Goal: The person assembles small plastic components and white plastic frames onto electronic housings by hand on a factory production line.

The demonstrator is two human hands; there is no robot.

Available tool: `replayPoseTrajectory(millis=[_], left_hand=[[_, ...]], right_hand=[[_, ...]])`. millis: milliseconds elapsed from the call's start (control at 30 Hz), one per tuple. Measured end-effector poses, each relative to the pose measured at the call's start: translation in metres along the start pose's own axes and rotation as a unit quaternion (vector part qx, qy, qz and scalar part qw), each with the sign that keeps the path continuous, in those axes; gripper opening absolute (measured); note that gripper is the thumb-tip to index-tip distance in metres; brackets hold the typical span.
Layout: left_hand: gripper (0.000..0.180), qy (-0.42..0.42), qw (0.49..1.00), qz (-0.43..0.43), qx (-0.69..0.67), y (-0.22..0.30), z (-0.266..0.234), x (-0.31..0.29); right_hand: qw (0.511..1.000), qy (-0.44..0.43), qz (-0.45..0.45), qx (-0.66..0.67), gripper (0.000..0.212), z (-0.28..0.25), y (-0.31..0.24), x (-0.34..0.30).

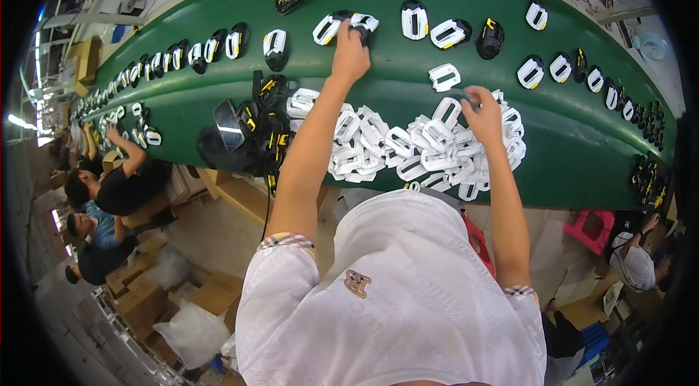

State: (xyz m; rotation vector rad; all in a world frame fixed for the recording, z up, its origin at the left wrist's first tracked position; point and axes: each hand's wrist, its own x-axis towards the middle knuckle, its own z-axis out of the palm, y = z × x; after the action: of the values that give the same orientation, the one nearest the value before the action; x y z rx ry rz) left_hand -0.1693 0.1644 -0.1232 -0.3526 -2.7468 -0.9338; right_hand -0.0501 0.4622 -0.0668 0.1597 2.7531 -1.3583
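My left hand (351,57) reaches across to the far row, its fingers closed round a black-and-white plastic part (364,21). Just left of its fingertips lies another black part with a white oval frame (326,29). My right hand (483,115) hovers at the far edge of a heap of white plastic frames (437,135), fingers apart and empty. A single white frame (444,77) rests beyond that heap, left of my right fingertips. Black shells with yellow marks (273,91) are piled left of my left forearm.
A long green conveyor belt (306,69) carries rows of black-and-white parts left and right. A phone (228,125) lies near the black pile. Another person (120,182) works at the far left. Cardboard boxes (145,302) and a red stool (588,229) stand on the floor.
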Motion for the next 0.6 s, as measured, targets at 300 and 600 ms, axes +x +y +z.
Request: replayPoseTrajectory(millis=[300, 600], left_hand=[[0.027, 0.008, 0.991, -0.027, 0.131, 0.020, 0.015, -0.004], [0.028, -0.080, 0.782, -0.223, -0.576, 0.174, -0.019, -0.082]], right_hand=[[0.957, -0.005, -0.115, -0.268, 0.039, 0.051, 0.000, 0.036], [0.796, 0.001, 0.172, 0.580, 0.026, 0.019, -0.064, -0.041]])
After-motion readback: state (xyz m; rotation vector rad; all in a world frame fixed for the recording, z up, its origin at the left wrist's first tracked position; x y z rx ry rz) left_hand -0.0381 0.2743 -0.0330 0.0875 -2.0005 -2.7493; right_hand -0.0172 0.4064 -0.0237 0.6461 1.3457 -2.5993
